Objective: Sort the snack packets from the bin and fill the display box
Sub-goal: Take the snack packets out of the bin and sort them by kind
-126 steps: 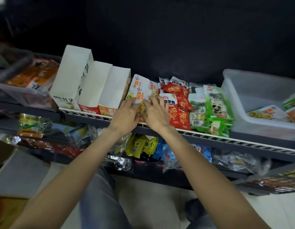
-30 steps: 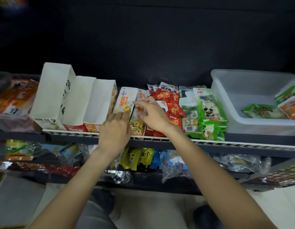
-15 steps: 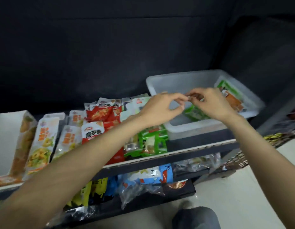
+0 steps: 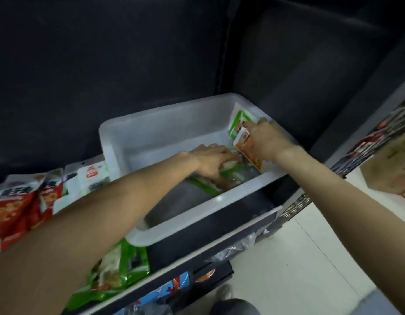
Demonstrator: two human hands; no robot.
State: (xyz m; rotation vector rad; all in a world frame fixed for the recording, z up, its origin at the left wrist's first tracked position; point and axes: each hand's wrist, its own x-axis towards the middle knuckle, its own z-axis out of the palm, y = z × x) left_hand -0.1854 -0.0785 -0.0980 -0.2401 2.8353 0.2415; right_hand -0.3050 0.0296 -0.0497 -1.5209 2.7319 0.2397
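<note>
Fingers (image 4: 222, 153) of the left hand (image 4: 210, 161) curl onto a green-edged clear packet (image 4: 210, 186) lying on the floor of the translucent white bin (image 4: 197, 210). Right hand (image 4: 268, 138) grips an orange packet (image 4: 248, 151), tilted beside a green packet (image 4: 236, 120) leaning against the bin's far wall. Red packets (image 4: 13, 210) stand on the shelf (image 4: 210, 237), well left of the bin.

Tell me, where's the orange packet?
In the head view, the orange packet is at the white bin's right end, by the right hand.
</note>
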